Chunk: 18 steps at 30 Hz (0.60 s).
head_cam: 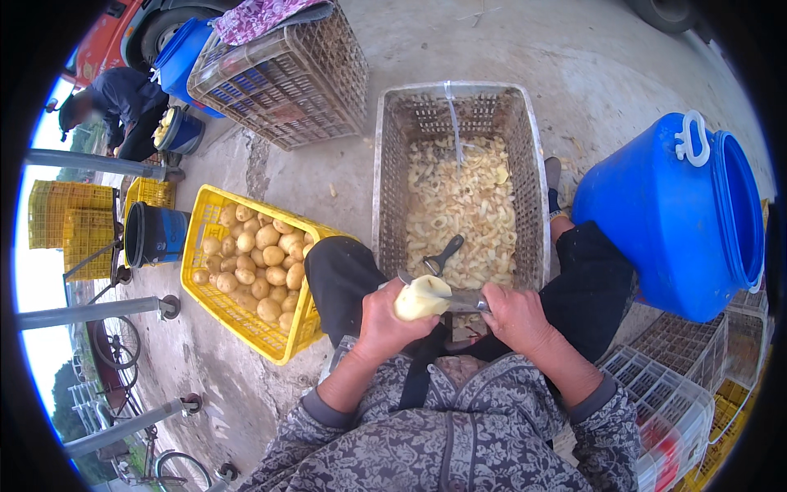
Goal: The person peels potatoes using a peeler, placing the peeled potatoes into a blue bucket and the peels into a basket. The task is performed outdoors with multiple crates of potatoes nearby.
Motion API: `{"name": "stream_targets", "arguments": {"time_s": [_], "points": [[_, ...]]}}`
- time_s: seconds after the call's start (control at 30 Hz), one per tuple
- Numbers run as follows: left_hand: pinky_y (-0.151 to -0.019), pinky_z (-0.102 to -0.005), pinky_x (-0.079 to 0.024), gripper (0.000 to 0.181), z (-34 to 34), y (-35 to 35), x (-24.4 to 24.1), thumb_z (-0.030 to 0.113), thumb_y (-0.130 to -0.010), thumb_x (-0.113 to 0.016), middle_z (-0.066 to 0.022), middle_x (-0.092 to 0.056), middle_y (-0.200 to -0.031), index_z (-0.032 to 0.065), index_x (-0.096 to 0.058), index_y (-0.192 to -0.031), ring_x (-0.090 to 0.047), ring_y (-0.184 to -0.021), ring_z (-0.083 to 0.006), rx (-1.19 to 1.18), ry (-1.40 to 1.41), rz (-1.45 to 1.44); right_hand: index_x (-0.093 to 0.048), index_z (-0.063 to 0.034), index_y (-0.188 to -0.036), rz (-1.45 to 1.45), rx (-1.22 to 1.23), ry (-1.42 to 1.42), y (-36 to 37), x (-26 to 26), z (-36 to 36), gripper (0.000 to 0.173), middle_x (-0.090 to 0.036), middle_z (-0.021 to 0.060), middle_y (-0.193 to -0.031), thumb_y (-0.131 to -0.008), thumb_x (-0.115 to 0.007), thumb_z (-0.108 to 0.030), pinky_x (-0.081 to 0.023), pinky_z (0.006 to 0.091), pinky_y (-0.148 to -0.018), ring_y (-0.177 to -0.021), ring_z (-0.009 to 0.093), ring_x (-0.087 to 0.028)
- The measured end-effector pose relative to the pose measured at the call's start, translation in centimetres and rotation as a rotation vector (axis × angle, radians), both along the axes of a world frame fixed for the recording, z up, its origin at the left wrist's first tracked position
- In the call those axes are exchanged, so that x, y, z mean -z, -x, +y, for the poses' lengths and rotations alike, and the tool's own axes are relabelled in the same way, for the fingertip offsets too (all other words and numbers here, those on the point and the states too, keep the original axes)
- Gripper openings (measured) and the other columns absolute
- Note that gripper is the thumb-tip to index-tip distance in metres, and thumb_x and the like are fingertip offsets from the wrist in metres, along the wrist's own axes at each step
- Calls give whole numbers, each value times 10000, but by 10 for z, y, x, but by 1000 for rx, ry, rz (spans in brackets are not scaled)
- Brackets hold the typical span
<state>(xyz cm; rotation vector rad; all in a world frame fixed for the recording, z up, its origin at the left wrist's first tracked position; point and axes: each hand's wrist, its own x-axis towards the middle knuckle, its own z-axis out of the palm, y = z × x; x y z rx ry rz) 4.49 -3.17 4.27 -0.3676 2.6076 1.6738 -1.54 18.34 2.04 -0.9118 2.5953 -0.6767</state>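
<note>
My left hand (390,323) grips a peeled, pale yellow potato (419,300) over the near end of a grimy plastic crate (386,178). My right hand (518,318) is closed around a knife (465,301), its metal blade against the potato's right side. Part of the blade is hidden; a bit of metal also shows beyond the potato's upper left. Inside the crate lies a thick layer of potato peelings and cut pieces (461,215). A dark-handled vegetable peeler (444,254) rests on them, just beyond the potato. A whitish strip (456,123) hangs over the crate's far wall.
Left of my knee, a yellow crate (237,329) holds several unpeeled potatoes (267,258). A blue barrel (652,209) leans at my right, above stacked crates (664,381). Another crate (283,86) stands ahead left. A co-worker (126,104) bends by a bucket (187,130). Metal posts (92,312) line the left.
</note>
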Motion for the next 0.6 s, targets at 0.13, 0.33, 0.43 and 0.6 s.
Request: {"name": "stream_targets", "arguments": {"time_s": [0.13, 0.33, 0.43, 0.6], "points": [[-715, -265, -481, 426, 0, 0, -23, 137, -564, -758, -94, -633, -808, -2, -585, -927, -617, -761, -127, 102, -76, 76, -473, -39, -822, 0, 172, -160, 27, 42, 23, 205, -595, 165, -685, -750, -612, -172, -464, 458, -603, -679, 346, -600], [-776, -248, -460, 507, -9, -4, -19, 128, -593, -769, -52, -620, -908, -6, -541, -1026, -579, -842, -102, 34, -183, 26, -496, -40, -848, -114, 233, 18, 30, 17, 20, 224, -586, 177, -700, -742, -626, -189, -451, 445, -620, -706, 364, -584], [-793, -253, -456, 527, -7, -4, -12, 95, -620, -755, -61, -606, -970, -6, -516, -1079, -572, -884, -114, -55, -461, -41, -506, -34, -866, -198, 269, 221, 22, 17, 17, 231, -574, 161, -672, -744, -628, -187, -449, 404, -592, -661, 344, -574], [-826, -260, -437, 511, 1, -1, -17, 69, -676, -723, -59, -588, -1023, -3, -497, -1128, -552, -927, -117, -160, -848, -142, -506, -37, -839, -938, 421, 719, 7, -7, 6, 191, -507, 19, -586, -798, -611, -192, -391, 243, -431, -446, 124, -494]]}}
